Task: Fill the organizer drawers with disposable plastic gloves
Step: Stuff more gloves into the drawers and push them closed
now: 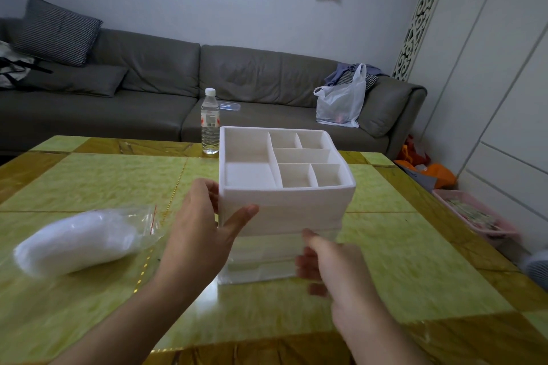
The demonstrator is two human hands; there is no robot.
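Observation:
A white plastic organizer (299, 210) with several open compartments on top and drawers in its front stands in the middle of the table. My left hand (204, 228) grips its left front corner, thumb across the front face and fingers on the left side. My right hand (329, 267), blurred by motion, sits at the lower front, fingers curled at a drawer (261, 264); whether they hold it is unclear. A clear zip bag of white disposable gloves (77, 241) lies on the table to the left.
The yellow-green glossy table (400, 270) has a water bottle (210, 123) at its far edge behind the organizer. A grey sofa (166, 92) with a plastic bag (341, 104) stands beyond. A pink basket (474, 213) sits on the floor at the right.

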